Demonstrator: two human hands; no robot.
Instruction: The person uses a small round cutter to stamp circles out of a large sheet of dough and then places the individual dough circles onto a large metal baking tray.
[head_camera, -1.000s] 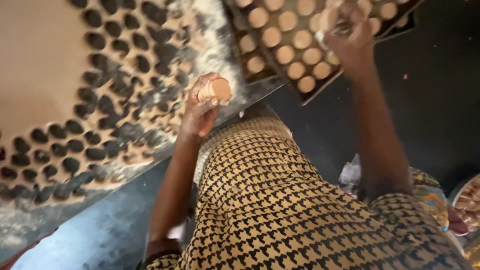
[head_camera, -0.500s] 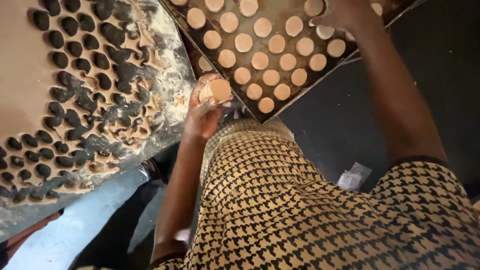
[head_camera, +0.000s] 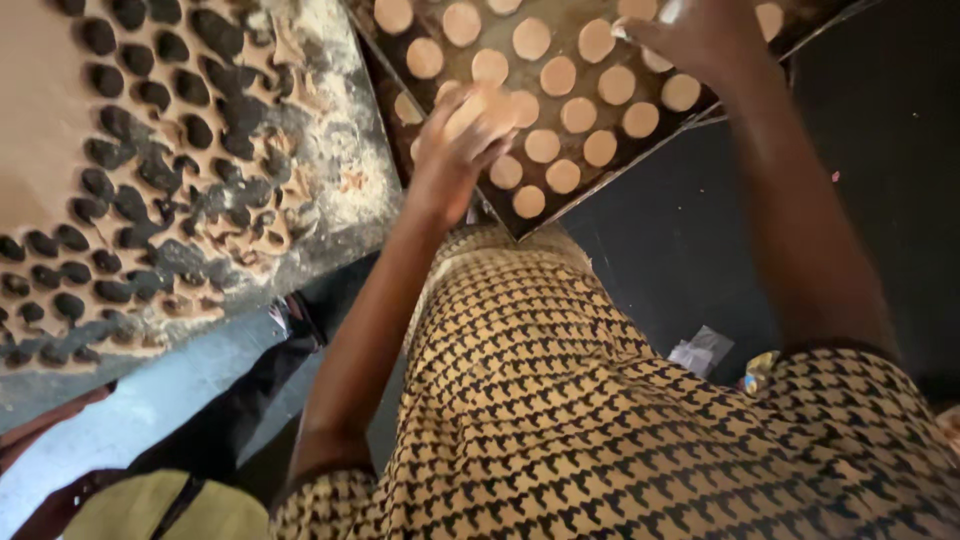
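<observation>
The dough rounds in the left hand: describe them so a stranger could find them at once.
Start at the dark baking tray at top centre, dotted with flat dough discs. Over its near-left edge, the left hand holds the dough rounds: raised off the tray in fingers, not lying in rows.

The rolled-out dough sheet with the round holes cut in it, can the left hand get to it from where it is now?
Probably yes. The left hand, holding dough rounds at the tray edge, is beside the dough sheet, and nothing stands between them.
</observation>
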